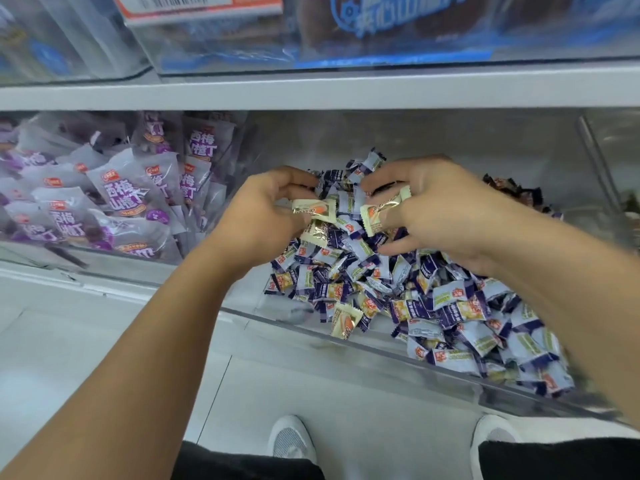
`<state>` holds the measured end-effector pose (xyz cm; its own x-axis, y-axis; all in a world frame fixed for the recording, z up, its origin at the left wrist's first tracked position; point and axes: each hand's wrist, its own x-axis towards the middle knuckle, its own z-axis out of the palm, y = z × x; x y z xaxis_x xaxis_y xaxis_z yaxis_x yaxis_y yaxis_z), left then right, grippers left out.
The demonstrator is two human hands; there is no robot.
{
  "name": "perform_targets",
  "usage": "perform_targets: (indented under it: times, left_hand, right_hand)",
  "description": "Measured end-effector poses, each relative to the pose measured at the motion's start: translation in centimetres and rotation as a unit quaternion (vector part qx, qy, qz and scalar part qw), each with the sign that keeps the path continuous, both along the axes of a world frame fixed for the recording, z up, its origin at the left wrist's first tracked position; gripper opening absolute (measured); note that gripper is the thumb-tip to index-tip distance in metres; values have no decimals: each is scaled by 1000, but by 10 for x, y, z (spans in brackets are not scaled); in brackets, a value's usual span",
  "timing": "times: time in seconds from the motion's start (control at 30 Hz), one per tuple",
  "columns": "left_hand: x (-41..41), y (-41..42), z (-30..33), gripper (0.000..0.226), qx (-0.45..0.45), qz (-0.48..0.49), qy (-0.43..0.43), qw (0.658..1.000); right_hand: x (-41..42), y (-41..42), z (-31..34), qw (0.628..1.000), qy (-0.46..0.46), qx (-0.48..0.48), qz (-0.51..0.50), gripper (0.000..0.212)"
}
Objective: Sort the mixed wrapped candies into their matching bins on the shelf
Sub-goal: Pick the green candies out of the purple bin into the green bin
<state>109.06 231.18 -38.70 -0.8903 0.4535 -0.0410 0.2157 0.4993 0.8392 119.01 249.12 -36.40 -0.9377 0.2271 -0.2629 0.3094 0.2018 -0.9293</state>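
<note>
A clear plastic bin (346, 344) on the lower shelf holds a heap of small blue-and-white wrapped candies (446, 306). Both my hands are over the heap. My left hand (263, 216) grips cream-and-gold wrapped candies (317, 211) with curled fingers. My right hand (440, 209) pinches another cream-and-gold candy (379, 211) between thumb and fingers. One more cream-and-gold candy (346, 322) lies loose at the bin's front among the blue ones. A few dark brown wrapped candies (509, 188) show behind my right hand.
The bin to the left (104, 258) is full of larger purple-and-white packets (131, 199). A white shelf board (311, 93) runs above, with blue packaged goods (398, 26) in bins on top. My white shoes (292, 441) stand on the light tiled floor below.
</note>
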Motion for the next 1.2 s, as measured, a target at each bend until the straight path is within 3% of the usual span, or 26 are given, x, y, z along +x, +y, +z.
perform_targets:
  times: [0.2, 0.3, 0.43, 0.53, 0.7, 0.77, 0.87, 0.97, 1.1, 1.2]
  left_hand:
    - [2, -7, 7, 21, -136, -73, 139, 978]
    - [8, -11, 10, 12, -253, -132, 161, 945]
    - [12, -17, 12, 16, -380, -175, 132, 899]
    - [11, -17, 10, 14, -398, -181, 107, 893]
    - [8, -12, 3, 18, -407, -175, 97, 891]
    - [7, -9, 0, 19, -400, -167, 98, 896]
    - [5, -5, -1, 18, -410, -164, 107, 891]
    - [4, -3, 1, 26, -424, -167, 118, 882]
    - [6, -3, 6, 32, -422, -147, 124, 886]
    - [5, -3, 5, 17, -421, -153, 133, 884]
  right_hand:
    - [-2, -1, -3, 979, 23, 172, 109, 12]
    - [-3, -13, -9, 911, 26, 321, 259, 18]
    - [-9, -32, -18, 807, 3, 416, 419, 36]
    - [-11, -36, -22, 761, -9, 474, 443, 41]
    - [-6, -54, -32, 709, 61, 554, 432, 23]
    - [-6, -53, -33, 718, 29, 535, 444, 24]
    - [-7, -47, -29, 725, 59, 562, 394, 23]
    - [-10, -28, -14, 776, 99, 548, 295, 6]
    - [-11, 5, -4, 844, 66, 502, 178, 35]
    - [-10, 18, -6, 879, 11, 454, 141, 40]
